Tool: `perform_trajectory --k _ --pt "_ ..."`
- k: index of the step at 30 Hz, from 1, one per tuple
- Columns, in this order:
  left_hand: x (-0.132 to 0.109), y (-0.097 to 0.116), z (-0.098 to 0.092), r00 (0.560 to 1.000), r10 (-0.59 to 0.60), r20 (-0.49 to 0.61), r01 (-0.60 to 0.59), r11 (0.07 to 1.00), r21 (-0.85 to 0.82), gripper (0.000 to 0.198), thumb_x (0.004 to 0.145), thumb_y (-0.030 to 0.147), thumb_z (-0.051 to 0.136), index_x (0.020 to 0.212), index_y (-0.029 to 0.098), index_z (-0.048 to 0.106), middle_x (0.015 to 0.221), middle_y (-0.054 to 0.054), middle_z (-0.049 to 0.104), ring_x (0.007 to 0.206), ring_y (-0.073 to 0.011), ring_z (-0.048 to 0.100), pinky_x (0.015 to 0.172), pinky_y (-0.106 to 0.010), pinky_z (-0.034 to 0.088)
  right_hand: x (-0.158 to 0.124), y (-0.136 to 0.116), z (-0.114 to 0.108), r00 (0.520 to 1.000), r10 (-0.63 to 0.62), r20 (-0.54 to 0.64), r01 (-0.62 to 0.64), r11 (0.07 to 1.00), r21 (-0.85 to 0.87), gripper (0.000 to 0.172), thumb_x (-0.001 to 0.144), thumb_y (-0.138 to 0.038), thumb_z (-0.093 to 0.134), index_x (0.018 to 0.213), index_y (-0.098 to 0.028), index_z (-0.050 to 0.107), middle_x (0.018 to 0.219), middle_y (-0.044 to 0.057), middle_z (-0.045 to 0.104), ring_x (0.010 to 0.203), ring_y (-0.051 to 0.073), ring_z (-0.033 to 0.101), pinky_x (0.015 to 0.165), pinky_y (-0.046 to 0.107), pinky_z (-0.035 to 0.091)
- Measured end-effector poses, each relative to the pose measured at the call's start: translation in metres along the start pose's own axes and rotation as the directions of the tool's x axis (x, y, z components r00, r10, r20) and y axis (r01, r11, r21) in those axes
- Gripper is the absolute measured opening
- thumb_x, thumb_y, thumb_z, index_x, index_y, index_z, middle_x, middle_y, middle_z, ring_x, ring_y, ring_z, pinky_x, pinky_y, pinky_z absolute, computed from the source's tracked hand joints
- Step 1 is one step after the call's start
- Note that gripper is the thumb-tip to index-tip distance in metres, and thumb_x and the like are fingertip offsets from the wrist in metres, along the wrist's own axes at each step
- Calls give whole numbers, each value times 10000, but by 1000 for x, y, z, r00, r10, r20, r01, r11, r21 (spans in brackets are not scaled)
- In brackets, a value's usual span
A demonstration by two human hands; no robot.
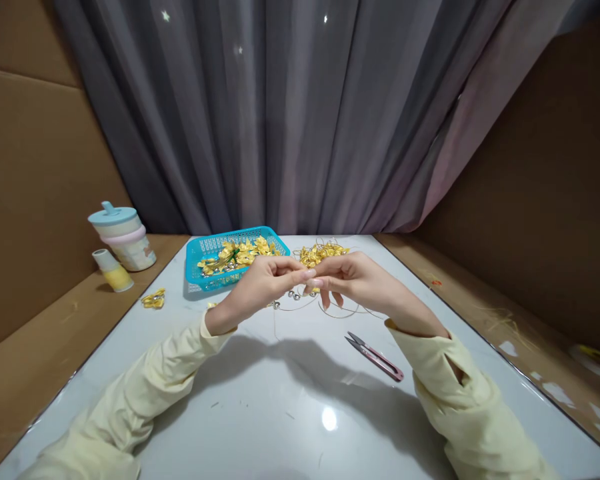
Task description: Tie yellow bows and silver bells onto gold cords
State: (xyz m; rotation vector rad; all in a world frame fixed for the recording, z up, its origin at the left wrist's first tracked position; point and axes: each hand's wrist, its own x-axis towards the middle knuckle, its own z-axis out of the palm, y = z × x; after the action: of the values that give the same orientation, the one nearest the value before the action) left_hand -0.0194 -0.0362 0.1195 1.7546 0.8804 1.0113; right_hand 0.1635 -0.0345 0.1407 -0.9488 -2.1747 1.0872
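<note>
My left hand (275, 279) and my right hand (356, 277) meet above the white table, thumbs and fingertips pinched together. Whatever lies between the fingertips is too small and covered to make out. Below them, small silver bells (294, 295) and a thin gold cord (341, 316) show, the cord curling in loops under my right hand. Behind the hands sits a heap of gold flower-like pieces (324, 252) with tangled cord. Snips (375, 357) with pink handles lie on the table, nearer to me than my right hand.
A blue plastic basket (194, 267) holds more gold flowers, left of centre. One gold piece (153, 299) lies by the table's left edge. Beyond that edge stand a lidded cup (125, 240) and a thread spool (113, 271). Cardboard walls flank both sides; a grey curtain (290, 120) hangs behind.
</note>
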Motion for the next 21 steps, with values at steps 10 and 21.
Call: perform_trajectory --k 10,21 --pt "2 1 1 997 -17 -76 20 999 39 257 760 405 604 698 156 605 485 60 330 440 -71 283 409 -217 198 -1 2 5 985 -108 -133 81 978 -193 250 845 -299 537 673 -127 597 501 -11 576 441 65 523 454 182 392" --pt "2 -7 2 986 75 -147 -65 995 76 193 769 360 609 733 175 650 492 47 345 447 -84 270 419 -239 186 -4 -1 -5 995 73 -65 -76 996 -39 243 823 -287 563 996 -147 660 926 85 679 730 150 663 428 167 506"
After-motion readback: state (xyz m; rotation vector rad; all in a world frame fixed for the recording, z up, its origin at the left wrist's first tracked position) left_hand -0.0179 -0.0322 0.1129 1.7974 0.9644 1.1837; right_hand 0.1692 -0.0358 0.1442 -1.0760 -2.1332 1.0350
